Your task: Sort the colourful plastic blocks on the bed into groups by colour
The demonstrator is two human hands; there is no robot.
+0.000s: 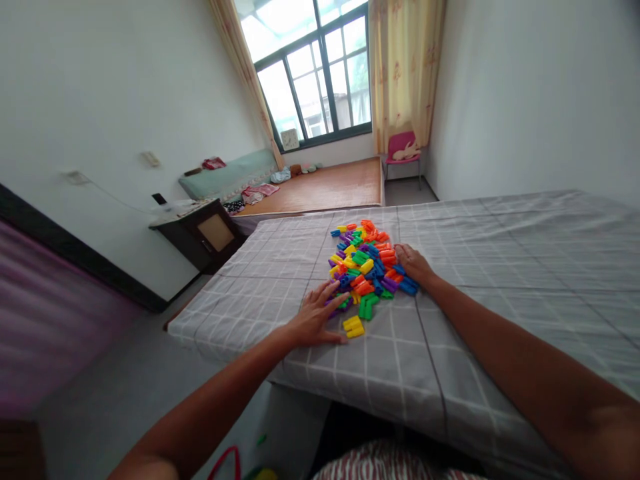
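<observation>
A heap of small plastic building blocks [367,257] in orange, yellow, green, blue and purple lies on the grey checked bed cover. At the heap's near left edge rests my left hand [320,313], open, its fingers spread over a few purple and green pieces. A yellow block [354,327] sits just right of that thumb, apart from the main heap, with a green block [369,307] a little beyond it. My right hand [414,263] lies against the right side of the heap beside orange and blue blocks, fingers stretched forward and gripping nothing visible.
The checked bed cover [480,267] ends at a near edge above the floor. Beyond stands a second bed with a brown mat [325,190], cloths and soft toys. A dark cabinet [205,233] is at left, a pink chair [401,147] at the far right.
</observation>
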